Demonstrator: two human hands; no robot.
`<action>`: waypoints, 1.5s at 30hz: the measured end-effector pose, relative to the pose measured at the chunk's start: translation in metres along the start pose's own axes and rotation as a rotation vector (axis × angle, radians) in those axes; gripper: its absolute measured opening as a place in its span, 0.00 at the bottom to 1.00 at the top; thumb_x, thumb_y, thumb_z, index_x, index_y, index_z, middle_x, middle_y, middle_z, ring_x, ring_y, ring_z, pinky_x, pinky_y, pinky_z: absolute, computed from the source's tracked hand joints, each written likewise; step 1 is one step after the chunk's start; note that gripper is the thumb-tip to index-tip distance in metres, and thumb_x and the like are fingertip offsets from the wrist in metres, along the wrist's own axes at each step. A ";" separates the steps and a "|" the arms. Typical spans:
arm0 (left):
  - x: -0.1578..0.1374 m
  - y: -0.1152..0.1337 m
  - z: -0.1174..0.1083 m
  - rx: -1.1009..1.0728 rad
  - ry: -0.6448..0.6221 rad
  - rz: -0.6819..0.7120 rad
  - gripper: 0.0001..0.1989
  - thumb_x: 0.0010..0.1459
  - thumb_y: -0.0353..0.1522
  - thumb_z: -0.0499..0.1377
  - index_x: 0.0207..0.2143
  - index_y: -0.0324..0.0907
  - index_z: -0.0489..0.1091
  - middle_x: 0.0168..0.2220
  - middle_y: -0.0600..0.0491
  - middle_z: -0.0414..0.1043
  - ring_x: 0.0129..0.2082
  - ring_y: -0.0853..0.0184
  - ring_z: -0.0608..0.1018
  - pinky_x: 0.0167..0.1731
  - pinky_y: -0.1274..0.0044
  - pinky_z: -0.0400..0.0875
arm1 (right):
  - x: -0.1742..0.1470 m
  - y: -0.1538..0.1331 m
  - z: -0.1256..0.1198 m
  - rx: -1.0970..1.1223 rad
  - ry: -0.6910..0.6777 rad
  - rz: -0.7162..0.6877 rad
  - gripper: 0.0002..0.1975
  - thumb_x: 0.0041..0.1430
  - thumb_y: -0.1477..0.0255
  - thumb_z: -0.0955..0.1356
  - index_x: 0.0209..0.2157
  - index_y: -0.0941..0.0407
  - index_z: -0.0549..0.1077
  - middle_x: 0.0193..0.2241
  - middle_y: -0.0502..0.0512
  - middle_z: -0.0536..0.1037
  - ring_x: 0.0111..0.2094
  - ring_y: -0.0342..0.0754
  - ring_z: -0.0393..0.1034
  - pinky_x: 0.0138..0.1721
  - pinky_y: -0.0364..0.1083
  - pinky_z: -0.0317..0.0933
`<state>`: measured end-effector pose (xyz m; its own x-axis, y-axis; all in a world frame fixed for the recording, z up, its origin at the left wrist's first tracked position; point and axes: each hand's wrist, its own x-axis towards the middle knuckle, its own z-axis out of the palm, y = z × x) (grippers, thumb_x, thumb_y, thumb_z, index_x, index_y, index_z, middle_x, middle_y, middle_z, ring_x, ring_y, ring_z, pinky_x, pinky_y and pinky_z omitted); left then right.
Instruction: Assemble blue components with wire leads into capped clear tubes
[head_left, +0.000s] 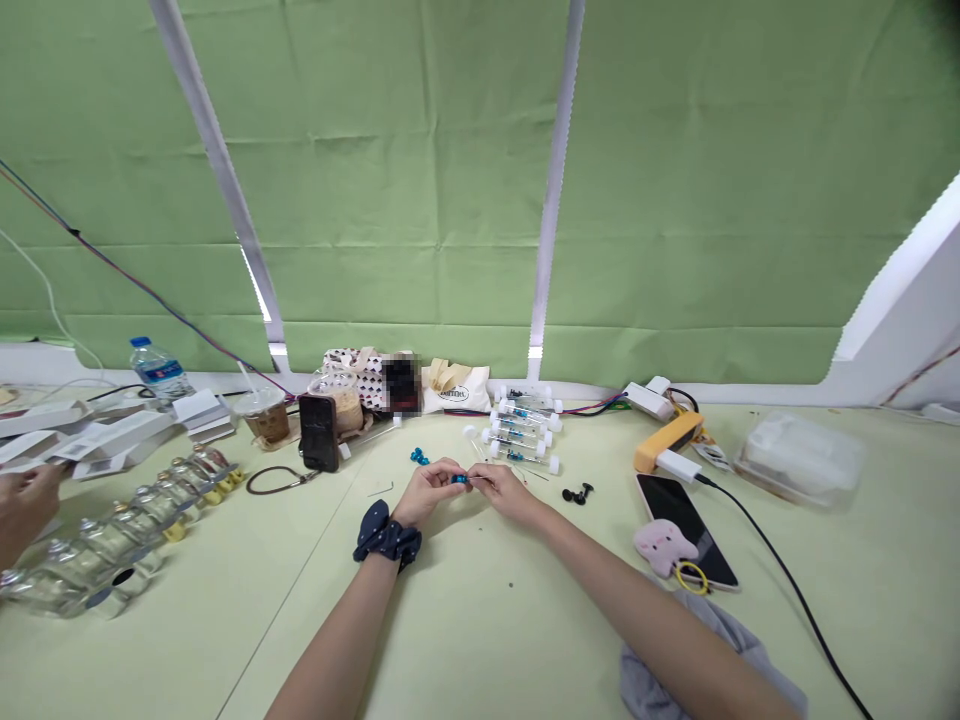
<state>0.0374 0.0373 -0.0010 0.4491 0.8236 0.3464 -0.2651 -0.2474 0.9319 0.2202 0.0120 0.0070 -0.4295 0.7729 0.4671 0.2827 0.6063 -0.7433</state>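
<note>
So the left hand point(431, 492) has a small blue part point(459, 479) pinched between thumb and fingers, right over the middle of the pale green table point(465, 640). The right hand point(504, 490) is just beside it, fingertips closed on a thin stick-like piece point(472, 477) pointing at the blue part; it's too tiny to say what it is. There's a dark dotted scrunchie point(386, 537) on the left wrist. Just past the left hand there's a little cluster of loose blue parts point(420, 456), and near the right one, some black parts point(577, 494). Behind both hands sits a stack of clear tubes point(519, 436) with white caps. Further right, a phone point(686, 530) lies flat with a pink plush thing point(665, 547) overlapping its edge. Way over left, another person's hand point(28, 505) is near a row of clear bottles point(146, 510).
</note>
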 end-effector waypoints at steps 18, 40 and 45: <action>-0.001 0.002 0.009 -0.072 -0.029 -0.238 0.17 0.48 0.38 0.63 0.37 0.36 0.68 0.26 0.51 0.72 0.25 0.69 0.75 0.31 0.76 0.69 | -0.004 0.002 0.006 -0.740 0.021 -0.003 0.13 0.53 0.86 0.60 0.35 0.58 0.70 0.27 0.54 0.71 0.30 0.45 0.63 0.31 0.42 0.53; -0.003 0.000 0.009 -0.161 0.038 -0.184 0.15 0.45 0.36 0.65 0.33 0.38 0.65 0.32 0.52 0.73 0.32 0.65 0.78 0.39 0.71 0.71 | -0.005 -0.005 0.007 -0.807 0.125 -0.124 0.08 0.59 0.80 0.59 0.35 0.58 0.67 0.34 0.56 0.67 0.31 0.44 0.61 0.32 0.42 0.54; -0.003 0.000 0.010 -0.149 0.013 -0.176 0.14 0.46 0.34 0.65 0.32 0.38 0.65 0.32 0.51 0.74 0.34 0.64 0.78 0.43 0.68 0.70 | -0.005 -0.005 0.006 -0.770 0.140 -0.119 0.09 0.60 0.80 0.58 0.34 0.57 0.67 0.33 0.55 0.65 0.30 0.44 0.60 0.30 0.42 0.52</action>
<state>0.0441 0.0298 -0.0008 0.4887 0.8543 0.1772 -0.3069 -0.0218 0.9515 0.2153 0.0038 0.0055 -0.3962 0.6802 0.6167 0.7781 0.6053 -0.1678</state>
